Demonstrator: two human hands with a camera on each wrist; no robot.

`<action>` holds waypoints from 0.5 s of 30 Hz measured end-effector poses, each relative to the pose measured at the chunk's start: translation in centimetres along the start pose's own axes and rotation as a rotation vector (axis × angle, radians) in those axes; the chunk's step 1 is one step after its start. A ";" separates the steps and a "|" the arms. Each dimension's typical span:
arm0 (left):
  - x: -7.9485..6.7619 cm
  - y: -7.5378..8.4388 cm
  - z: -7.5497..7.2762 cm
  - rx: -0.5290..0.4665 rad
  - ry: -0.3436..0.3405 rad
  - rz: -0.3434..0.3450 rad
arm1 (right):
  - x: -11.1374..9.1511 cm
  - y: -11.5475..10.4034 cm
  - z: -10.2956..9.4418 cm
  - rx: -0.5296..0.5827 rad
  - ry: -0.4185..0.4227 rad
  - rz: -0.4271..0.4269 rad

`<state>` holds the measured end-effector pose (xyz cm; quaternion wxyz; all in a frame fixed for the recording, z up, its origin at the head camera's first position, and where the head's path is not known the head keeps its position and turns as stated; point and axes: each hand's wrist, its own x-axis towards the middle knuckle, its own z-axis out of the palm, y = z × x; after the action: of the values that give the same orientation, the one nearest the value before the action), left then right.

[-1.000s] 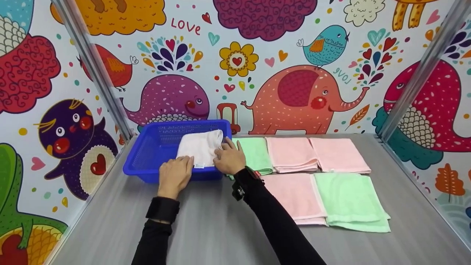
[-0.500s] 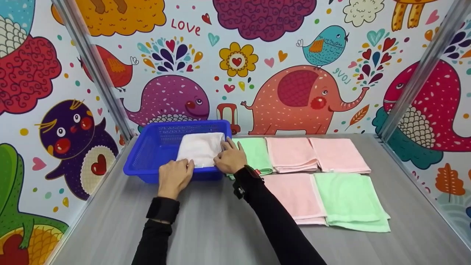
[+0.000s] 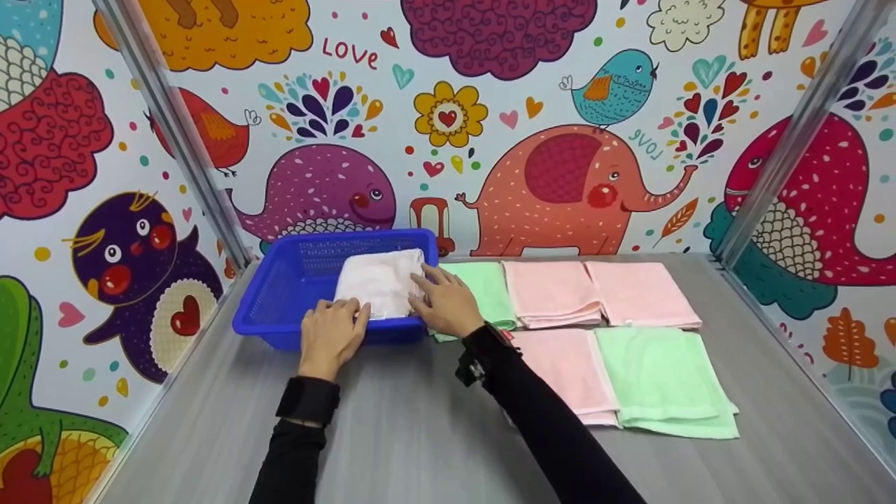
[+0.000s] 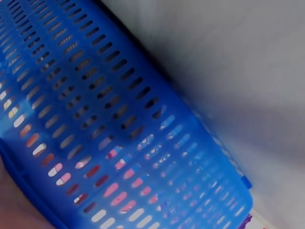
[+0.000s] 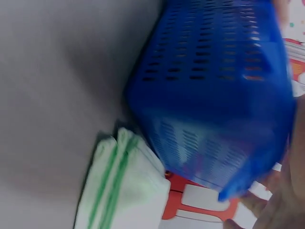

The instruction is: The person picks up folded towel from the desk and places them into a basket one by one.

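White towel [image 3: 378, 283] is wanting gentle smoothing; I'm curling left fingers [image 3: 341, 311] over the near basket rim [image 3: 276, 329], right fingers [image 3: 439, 281] lying loosely spread, empty.

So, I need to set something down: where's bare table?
Bare: the table before the blue basket, between the sleeves; from the left sleeve to the left wall; and right of the front green towel. Crowded: right of the basket, where folded towels lie side by side.

Cloth [image 3: 378, 283] in basket [image 3: 276, 329], towels [image 3: 637, 364] to its right, table [image 3: 399, 434] beneath
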<state>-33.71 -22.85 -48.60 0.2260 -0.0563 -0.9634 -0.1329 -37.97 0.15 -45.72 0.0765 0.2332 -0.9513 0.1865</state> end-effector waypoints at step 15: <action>0.1 -0.2 0.0 -0.022 -0.063 -0.004 | -11.9 12.7 -7.2 0.224 0.003 0.042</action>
<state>-33.86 -23.06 -48.63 0.1947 -0.0612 -0.9686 -0.1419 -33.06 18.36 -45.90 0.0477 0.2202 -0.9291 0.2933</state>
